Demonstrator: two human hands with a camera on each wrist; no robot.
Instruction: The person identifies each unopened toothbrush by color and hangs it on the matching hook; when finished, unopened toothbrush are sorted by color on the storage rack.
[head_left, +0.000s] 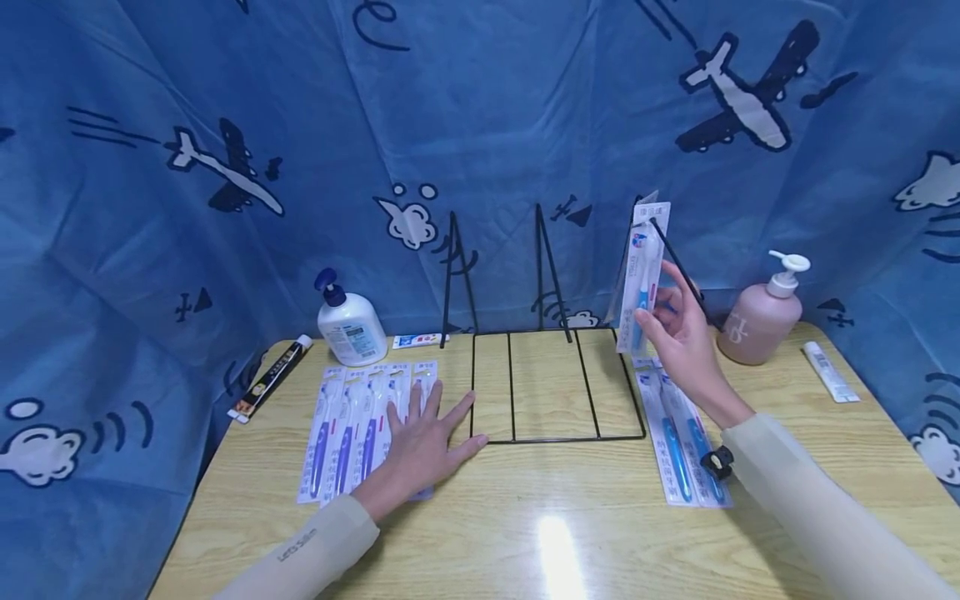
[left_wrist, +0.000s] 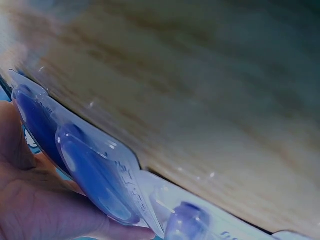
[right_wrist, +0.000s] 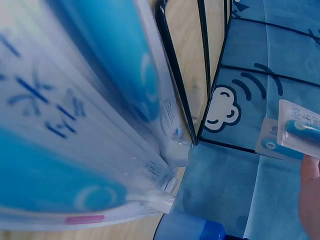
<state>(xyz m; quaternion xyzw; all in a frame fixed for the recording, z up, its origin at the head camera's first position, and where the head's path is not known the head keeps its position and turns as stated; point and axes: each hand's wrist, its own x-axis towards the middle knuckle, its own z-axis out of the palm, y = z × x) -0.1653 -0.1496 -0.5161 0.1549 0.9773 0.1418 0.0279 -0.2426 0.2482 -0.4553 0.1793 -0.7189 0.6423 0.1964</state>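
A black wire rack [head_left: 555, 437] with three slanted dividers stands on the wooden table [head_left: 525, 517]. My right hand [head_left: 660, 304] pinches a packaged light-blue toothbrush [head_left: 642, 267] and holds it upright against the rack's right divider; that held pack [right_wrist: 295, 132] also shows at the edge of the right wrist view. More light-blue packs [head_left: 678, 433] lie flat beside the rack, seen close up as blister packs [right_wrist: 75, 125]. My left hand [head_left: 431, 408] lies flat with spread fingers on a row of purple-blue toothbrush packs [head_left: 345, 425]; those packs [left_wrist: 90, 175] show against my palm [left_wrist: 30, 200].
A white pump bottle [head_left: 350, 327] and a small box [head_left: 416, 340] stand back left, a dark tube [head_left: 270, 379] at the left edge. A pink pump bottle [head_left: 763, 315] and a white tube [head_left: 828, 372] sit back right. A blue printed curtain [head_left: 480, 125] closes in the table.
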